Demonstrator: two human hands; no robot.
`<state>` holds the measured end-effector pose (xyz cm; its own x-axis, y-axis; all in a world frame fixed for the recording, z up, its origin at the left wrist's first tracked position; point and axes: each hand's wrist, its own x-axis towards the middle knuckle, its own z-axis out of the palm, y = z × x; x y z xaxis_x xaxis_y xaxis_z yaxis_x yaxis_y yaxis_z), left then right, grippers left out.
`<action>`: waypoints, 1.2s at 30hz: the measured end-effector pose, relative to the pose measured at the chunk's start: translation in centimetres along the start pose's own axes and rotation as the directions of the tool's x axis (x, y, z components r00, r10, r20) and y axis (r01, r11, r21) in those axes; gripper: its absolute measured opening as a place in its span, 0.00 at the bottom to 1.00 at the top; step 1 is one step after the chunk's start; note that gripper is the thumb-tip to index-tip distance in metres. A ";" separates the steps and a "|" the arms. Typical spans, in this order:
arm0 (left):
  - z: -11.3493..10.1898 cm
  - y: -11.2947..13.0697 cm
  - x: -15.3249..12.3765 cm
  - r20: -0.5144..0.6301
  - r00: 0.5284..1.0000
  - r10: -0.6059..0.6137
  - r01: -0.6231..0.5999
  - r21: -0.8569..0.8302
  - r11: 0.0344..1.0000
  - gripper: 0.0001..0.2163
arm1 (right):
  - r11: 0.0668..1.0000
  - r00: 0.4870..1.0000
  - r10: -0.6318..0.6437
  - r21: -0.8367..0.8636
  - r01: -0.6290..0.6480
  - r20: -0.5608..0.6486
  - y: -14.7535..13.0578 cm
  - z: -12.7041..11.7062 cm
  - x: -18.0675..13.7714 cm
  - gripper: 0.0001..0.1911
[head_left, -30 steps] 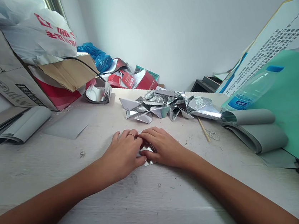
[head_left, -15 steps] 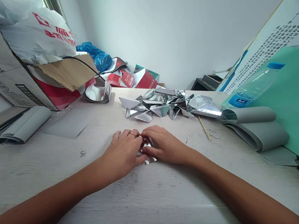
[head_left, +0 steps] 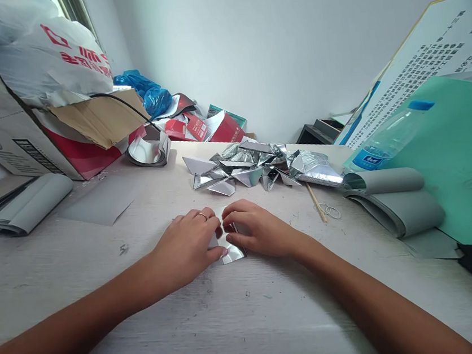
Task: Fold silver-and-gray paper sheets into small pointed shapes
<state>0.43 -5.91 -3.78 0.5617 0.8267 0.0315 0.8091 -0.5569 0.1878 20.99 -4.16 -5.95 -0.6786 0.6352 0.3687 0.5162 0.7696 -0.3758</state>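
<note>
A small piece of silver foil paper [head_left: 233, 253] lies on the whitish table between my two hands, its edges partly folded up. My left hand [head_left: 192, 241] grips its left edge, fingers curled over it and thumb at the near corner. From the other side my right hand [head_left: 256, 228] holds the right edge between thumb and fingers. Part of the sheet is hidden under both hands. Beyond them lies a heap of folded silver foil pieces [head_left: 252, 166].
At the right are a rolled stack of grey sheets [head_left: 414, 208], a plastic bottle [head_left: 389, 139], a thin stick [head_left: 316, 202] and rubber bands [head_left: 332, 211]. To the left lie a flat grey sheet [head_left: 98, 203], folded sheets [head_left: 30, 203] and a cardboard box [head_left: 0, 130].
My hands have moved slightly apart, so more of the foil paper shows between them. The whole view has shifted a little, with things appearing further left.
</note>
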 end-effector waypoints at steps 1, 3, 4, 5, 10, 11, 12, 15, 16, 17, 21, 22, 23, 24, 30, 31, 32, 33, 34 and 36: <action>0.0 0.0 0.0 0.001 1.000 -0.001 0.001 0.000 1.000 0.10 | 1.000 1.000 0.002 -0.003 -0.002 0.000 0.0 0.0 0.0 0.04; -0.1 0.0 0.0 0.001 1.000 -0.004 0.004 0.002 1.000 0.10 | 1.000 1.000 0.004 -0.009 -0.004 0.004 0.0 0.0 0.0 0.04; -0.1 0.1 0.0 0.001 1.000 -0.005 0.005 0.003 1.000 0.10 | 1.000 1.000 0.004 -0.010 -0.004 0.006 0.0 0.0 0.1 0.04; -0.1 0.1 0.0 0.000 1.000 -0.008 0.008 0.005 1.000 0.10 | 1.000 1.000 0.004 -0.011 -0.004 0.007 0.0 0.0 0.1 0.04; -0.2 0.4 -0.1 0.009 1.000 -0.025 0.025 0.018 1.000 0.09 | 1.000 1.000 0.003 -0.026 -0.003 0.014 -0.1 -0.2 0.1 0.05; -0.2 0.4 -0.1 0.007 1.000 -0.029 0.029 0.023 0.999 0.09 | 1.000 1.000 -0.004 -0.029 0.005 0.020 -0.1 -0.2 0.1 0.04; -0.2 0.5 -0.1 0.004 0.999 -0.032 0.032 0.027 0.999 0.09 | 0.999 1.000 -0.014 -0.029 0.015 0.025 0.0 -0.3 0.1 0.04; -0.3 0.5 -0.2 -0.007 1.000 -0.030 0.030 0.028 0.999 0.09 | 0.998 0.999 -0.044 -0.033 0.045 0.027 0.1 -0.3 0.0 0.04; -0.3 0.5 -0.2 -0.004 1.000 -0.031 0.031 0.024 0.999 0.09 | 0.998 0.998 -0.050 -0.037 0.051 0.027 0.1 -0.3 0.0 0.04; -0.4 0.6 -0.2 0.000 0.999 -0.035 0.035 0.020 0.999 0.09 | 0.998 0.998 -0.052 -0.044 0.053 0.028 0.1 -0.3 -0.1 0.05; -0.5 0.6 -0.1 0.020 1.000 -0.020 0.020 -0.002 1.000 0.08 | 0.996 0.998 -0.052 -0.069 0.055 0.038 0.1 -0.2 -0.1 0.05; -0.5 0.5 -0.1 0.023 1.000 -0.007 0.007 -0.010 1.000 0.08 | 0.996 0.998 -0.053 -0.075 0.056 0.041 0.1 -0.2 -0.1 0.05; -0.4 0.4 -0.1 0.023 1.000 0.007 -0.006 -0.016 1.000 0.09 | 0.995 0.998 -0.053 -0.079 0.057 0.043 0.1 -0.2 -0.1 0.05; -0.4 0.3 -0.1 0.021 1.000 0.018 -0.018 -0.020 1.000 0.09 | 0.995 0.998 -0.054 -0.083 0.057 0.044 0.1 -0.2 0.0 0.05; -0.2 0.1 0.0 0.000 1.000 0.029 -0.029 -0.005 1.000 0.09 | 0.993 0.997 -0.061 -0.095 0.065 0.046 0.1 -0.2 0.0 0.04; -0.3 0.2 0.0 0.004 1.000 0.023 -0.023 0.002 1.000 0.09 | 0.993 0.997 -0.061 -0.097 0.065 0.047 0.1 -0.2 0.0 0.04; -0.3 0.3 0.0 0.008 1.000 0.019 -0.019 0.008 1.000 0.08 | 0.993 0.997 -0.060 -0.098 0.064 0.047 0.0 -0.2 0.0 0.04; -0.4 0.4 0.0 0.013 1.000 0.017 -0.017 0.015 1.000 0.08 | 0.993 0.997 -0.058 -0.098 0.063 0.048 0.0 -0.2 0.0 0.04; -0.4 0.4 -0.1 0.015 1.000 0.015 -0.015 0.020 1.000 0.08 | 0.993 0.997 -0.056 -0.097 0.061 0.048 0.0 -0.2 0.0 0.04; -0.4 0.5 -0.1 0.015 1.000 0.014 -0.015 0.030 0.999 0.07 | 0.994 0.997 -0.054 -0.091 0.058 0.048 -0.1 -0.3 0.0 0.04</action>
<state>0.71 -6.21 -3.31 0.5757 0.8174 0.0199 0.8055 -0.5712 0.1579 21.09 -4.26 -5.71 -0.7301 0.5887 0.3470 0.5212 0.8081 -0.2744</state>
